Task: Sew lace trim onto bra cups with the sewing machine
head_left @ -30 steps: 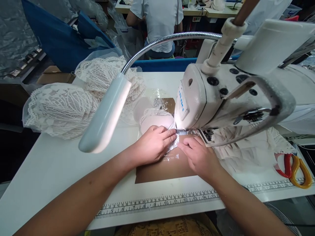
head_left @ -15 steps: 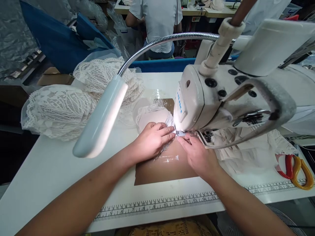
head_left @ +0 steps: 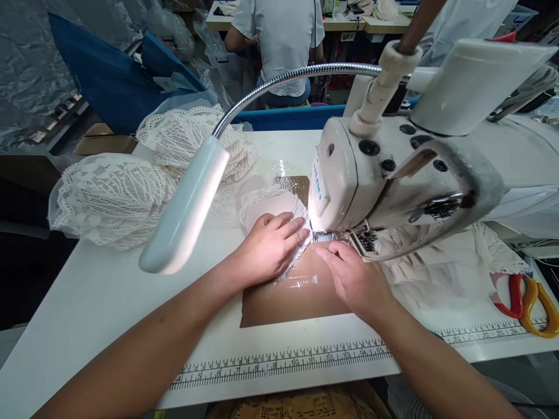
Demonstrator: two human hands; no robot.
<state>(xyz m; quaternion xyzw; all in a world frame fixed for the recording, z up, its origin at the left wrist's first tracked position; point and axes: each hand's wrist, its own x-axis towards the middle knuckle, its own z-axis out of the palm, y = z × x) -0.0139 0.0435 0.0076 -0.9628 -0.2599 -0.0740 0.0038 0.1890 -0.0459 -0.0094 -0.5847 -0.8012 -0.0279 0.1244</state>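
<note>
My left hand [head_left: 273, 244] lies flat on a pale, lace-edged cup-shaped fabric piece [head_left: 271, 205], its fingers stretched toward the needle area of a white sewing machine [head_left: 336, 180]. Part of the fabric is hidden under this hand. To the right, my right hand [head_left: 356, 279] rests just in front of the metal needle plate [head_left: 322, 237], with its fingers curled and thumb and forefinger close together. Whether anything is pinched there I cannot make out. Beneath both hands is a brown taped sheet [head_left: 292, 302].
A lamp [head_left: 186, 203] on a bent metal neck hangs above my left forearm. White lace pieces [head_left: 116, 195] are heaped at the left. Scissors [head_left: 519, 299] with red and yellow handles lie right, near a printed ruler strip [head_left: 279, 368]. A person [head_left: 283, 46] sits beyond the table.
My left fingers have drawn slightly back from the needle area. The right fingertips have shifted a little toward me, away from the plate. The view has moved slightly.
</note>
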